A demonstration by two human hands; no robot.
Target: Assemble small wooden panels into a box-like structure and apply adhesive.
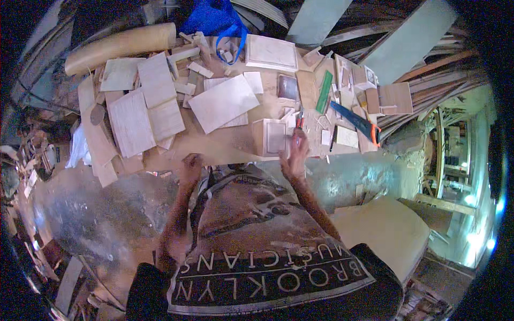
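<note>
My right hand (295, 152) is closed around a slim red-and-dark hand tool (300, 121), its narrow end pointing away from me over the workbench. Whether it is a knife or another tool is too blurred to tell. Just left of that hand stands a small pale wooden box (276, 138) with a framed panel on top, near the bench's front edge. My left hand (191, 162) rests at the front edge with its fingers curled in; anything inside them is hidden. A flat white board (224, 103) lies farther up, between the hands.
Pale wood panels (131, 123) cover the bench's left side. To the right lie a blue handsaw (353, 119) with an orange-edged handle and a green strip (324, 92). A panelled wooden piece (271, 52) and a blue bag (214, 21) are at the back. Planks lean behind.
</note>
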